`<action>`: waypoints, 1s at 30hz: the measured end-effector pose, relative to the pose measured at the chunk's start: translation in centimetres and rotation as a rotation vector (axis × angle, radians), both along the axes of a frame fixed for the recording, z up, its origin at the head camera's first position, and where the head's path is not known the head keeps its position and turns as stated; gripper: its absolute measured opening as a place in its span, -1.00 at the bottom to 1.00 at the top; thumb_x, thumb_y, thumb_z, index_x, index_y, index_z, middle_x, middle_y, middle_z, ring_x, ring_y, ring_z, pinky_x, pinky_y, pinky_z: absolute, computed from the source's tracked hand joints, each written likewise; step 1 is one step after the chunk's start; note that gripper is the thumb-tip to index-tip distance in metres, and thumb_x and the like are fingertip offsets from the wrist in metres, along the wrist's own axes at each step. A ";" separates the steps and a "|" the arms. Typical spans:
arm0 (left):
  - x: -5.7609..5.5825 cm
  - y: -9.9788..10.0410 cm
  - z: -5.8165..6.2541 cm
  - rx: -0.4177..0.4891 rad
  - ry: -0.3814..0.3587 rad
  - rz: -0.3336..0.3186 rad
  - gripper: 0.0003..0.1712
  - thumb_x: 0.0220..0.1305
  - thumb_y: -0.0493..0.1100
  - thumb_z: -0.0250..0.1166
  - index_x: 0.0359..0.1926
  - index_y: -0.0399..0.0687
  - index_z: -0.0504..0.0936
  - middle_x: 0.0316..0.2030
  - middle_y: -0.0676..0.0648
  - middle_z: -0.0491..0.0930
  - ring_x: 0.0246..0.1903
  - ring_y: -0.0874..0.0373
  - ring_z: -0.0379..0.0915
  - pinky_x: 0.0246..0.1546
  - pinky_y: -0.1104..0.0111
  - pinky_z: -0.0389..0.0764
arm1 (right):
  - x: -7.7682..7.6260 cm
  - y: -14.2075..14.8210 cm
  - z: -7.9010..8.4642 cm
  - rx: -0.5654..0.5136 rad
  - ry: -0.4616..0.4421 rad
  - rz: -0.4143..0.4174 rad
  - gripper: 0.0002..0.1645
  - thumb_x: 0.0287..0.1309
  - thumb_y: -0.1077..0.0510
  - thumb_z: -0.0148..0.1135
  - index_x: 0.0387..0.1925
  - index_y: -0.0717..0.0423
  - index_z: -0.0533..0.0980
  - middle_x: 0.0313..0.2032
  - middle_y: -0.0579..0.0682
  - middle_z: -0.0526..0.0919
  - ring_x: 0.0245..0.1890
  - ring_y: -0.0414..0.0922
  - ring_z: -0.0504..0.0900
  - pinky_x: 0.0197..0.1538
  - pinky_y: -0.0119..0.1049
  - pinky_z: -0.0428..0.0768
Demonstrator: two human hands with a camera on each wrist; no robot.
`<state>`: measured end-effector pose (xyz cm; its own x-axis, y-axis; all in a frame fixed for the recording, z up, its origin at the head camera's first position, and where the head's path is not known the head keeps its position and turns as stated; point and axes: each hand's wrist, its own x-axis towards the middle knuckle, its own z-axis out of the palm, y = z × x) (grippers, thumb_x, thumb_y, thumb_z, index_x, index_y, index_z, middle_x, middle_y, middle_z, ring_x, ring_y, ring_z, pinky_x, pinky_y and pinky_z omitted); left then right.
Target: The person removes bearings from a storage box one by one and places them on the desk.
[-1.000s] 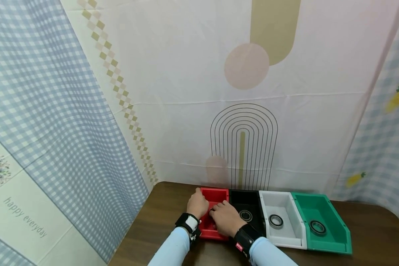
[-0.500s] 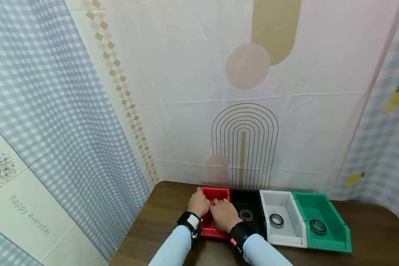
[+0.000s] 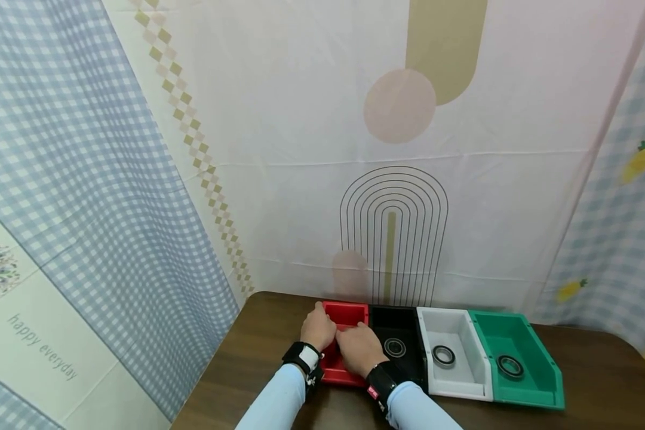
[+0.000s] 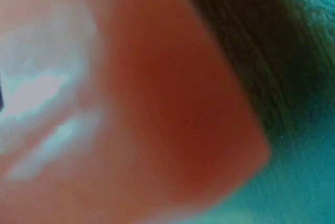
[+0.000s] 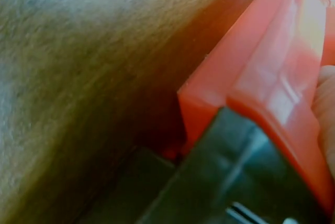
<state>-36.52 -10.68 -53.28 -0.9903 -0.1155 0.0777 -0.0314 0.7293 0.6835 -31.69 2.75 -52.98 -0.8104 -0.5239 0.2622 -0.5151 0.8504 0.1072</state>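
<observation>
At the left end of a row of bins is a red bin (image 3: 346, 313), open at the top. My left hand (image 3: 318, 329) lies over its left wall, fingers bent and fingertips hidden. My right hand (image 3: 361, 349) reaches over the right side into the same bin, its fingers bent down toward the left hand. What either hand holds, if anything, is hidden. In the left wrist view the red bin (image 4: 183, 114) is very close and blurred. The right wrist view catches a red wall (image 5: 282, 77) beside a black one, with some skin at the right edge.
Right of the red bin stand a black bin (image 3: 392, 319), a white bin (image 3: 438, 322) and a green bin (image 3: 507, 331). Each has a ring-shaped bearing inside: one bearing (image 3: 395, 347), another bearing (image 3: 443, 356), a third bearing (image 3: 510, 366). A brown table (image 3: 236, 352) bears them; curtains hang behind.
My right hand has shifted slightly left and deeper over the red bin, and its spread fingers have bent down out of sight. The left hand stays at the left wall. The bearings have not moved.
</observation>
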 end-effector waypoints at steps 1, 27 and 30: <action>0.0 0.0 0.0 0.004 -0.001 0.000 -0.53 0.49 -0.23 0.22 0.30 -0.37 0.44 -0.02 -0.35 0.73 -0.15 -0.15 0.73 -0.06 -0.06 0.75 | 0.0 0.0 0.0 0.002 -0.006 -0.004 -0.85 0.15 0.12 0.45 -0.40 -0.09 0.58 -0.48 -0.14 0.74 -0.33 -0.14 0.73 0.06 -0.09 0.65; -0.3 -0.4 -0.2 0.014 0.020 -0.034 -0.53 0.52 -0.26 0.13 0.33 -0.45 0.41 0.00 -0.42 0.72 -0.12 -0.24 0.74 -0.11 -0.04 0.73 | 0.0 -0.3 0.2 0.017 -0.004 -0.008 -0.75 0.10 0.08 0.49 -0.16 -0.04 0.68 -0.15 -0.08 0.86 -0.07 -0.09 0.79 0.22 -0.06 0.68; -0.4 -0.4 -0.6 0.007 0.029 -0.042 -0.53 0.51 -0.25 0.13 0.32 -0.44 0.42 0.00 -0.41 0.73 -0.13 -0.24 0.74 -0.14 -0.02 0.73 | -0.1 -0.2 -0.1 0.002 -0.021 -0.016 -0.76 0.12 0.07 0.48 -0.16 -0.03 0.68 -0.15 -0.07 0.86 -0.07 -0.08 0.79 0.24 -0.04 0.67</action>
<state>-36.92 -11.11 -53.86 -0.9916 -0.0746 0.1057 0.0189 0.7244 0.6891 -31.82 2.56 -53.07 -0.8240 -0.5114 0.2439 -0.5035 0.8583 0.0987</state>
